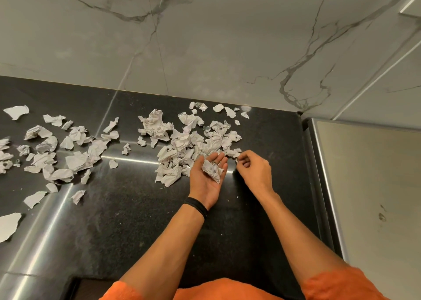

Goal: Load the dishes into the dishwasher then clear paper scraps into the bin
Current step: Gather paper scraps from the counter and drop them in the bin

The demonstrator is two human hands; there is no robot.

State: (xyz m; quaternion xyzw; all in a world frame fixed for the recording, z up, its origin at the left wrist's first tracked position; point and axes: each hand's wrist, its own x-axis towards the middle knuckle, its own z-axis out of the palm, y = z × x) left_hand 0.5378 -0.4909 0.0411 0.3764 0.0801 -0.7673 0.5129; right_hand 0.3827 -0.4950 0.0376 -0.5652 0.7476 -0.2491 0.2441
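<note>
Torn and crumpled white paper scraps (pixel 193 140) lie piled on the black counter (pixel 136 220) near the back wall. A second spread of scraps (pixel 57 153) covers the counter's left side. My left hand (pixel 206 181) lies palm up at the pile's near edge, fingers straight, with a crumpled scrap (pixel 213 170) resting in the palm. My right hand (pixel 254 169) hovers just to the right, fingers curled, pinching a small scrap (pixel 237 157) at the pile's right edge. No dishes, dishwasher or bin are in view.
A grey marble wall (pixel 205 37) rises behind the counter. A steel-edged tall panel (pixel 364 185) stands at the counter's right end. Tiny paper crumbs dot the counter in front of my hands.
</note>
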